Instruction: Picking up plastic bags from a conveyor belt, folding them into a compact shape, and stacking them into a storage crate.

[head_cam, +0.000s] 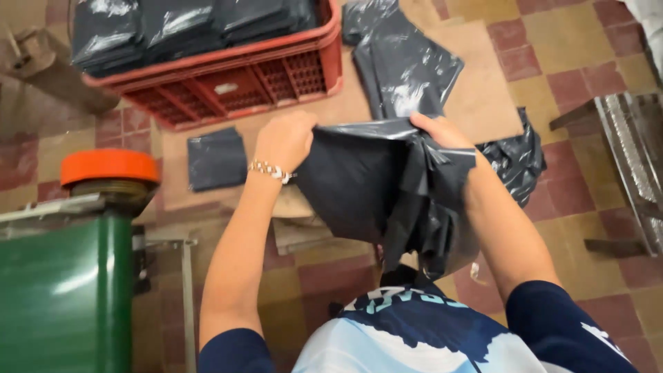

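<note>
Two hands hold one black plastic bag (376, 190) up in front of the person's chest, above the tiled floor (587, 207). The left hand (284, 141) (a beaded bracelet (271, 170) on its wrist) is closed on the bag's upper left edge; the right hand (440, 131) grips the bunched upper right corner. Beyond them, a red crate (269, 79) holds stacked folded bags. One small folded bag (217, 159) and a larger flat one (407, 65) lie on cardboard (483, 90). A green machine (65, 290) stands at left.
</note>
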